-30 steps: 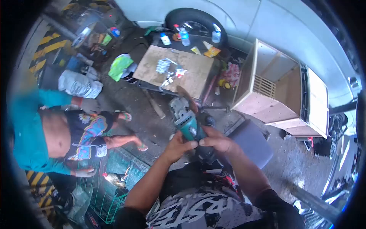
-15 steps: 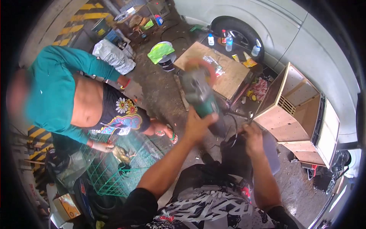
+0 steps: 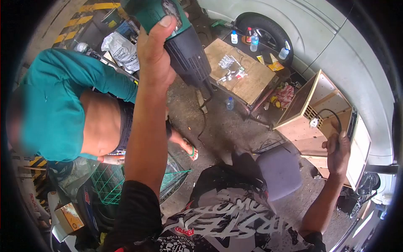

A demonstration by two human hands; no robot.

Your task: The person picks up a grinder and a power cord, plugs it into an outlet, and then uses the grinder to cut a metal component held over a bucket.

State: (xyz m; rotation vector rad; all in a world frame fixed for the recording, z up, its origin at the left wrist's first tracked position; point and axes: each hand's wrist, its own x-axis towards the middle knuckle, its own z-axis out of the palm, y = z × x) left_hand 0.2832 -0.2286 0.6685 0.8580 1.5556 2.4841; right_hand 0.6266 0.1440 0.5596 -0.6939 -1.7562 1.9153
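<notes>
My left hand (image 3: 156, 54) is wrapped round the green and black body of a power tool (image 3: 184, 50), raised near the top centre; the tool's head is cut off by the frame's top edge. On the right, my right hand (image 3: 338, 153) is closed on a black cord (image 3: 334, 113), which loops up and over to a pale plug (image 3: 313, 122). That plug hangs in front of the open wooden cabinet (image 3: 308, 138).
A person in a green top (image 3: 58, 101) stands at left beside a green wire cage (image 3: 107, 185). A low wooden table (image 3: 256, 86) holds small white items. Bottles stand near the van's wheel (image 3: 268, 33). A grey padded seat (image 3: 279, 170) is before me.
My left hand has lifted the tool up and to the left, closer to the camera. My right hand has moved right with the cord. The other person's arm is lower.
</notes>
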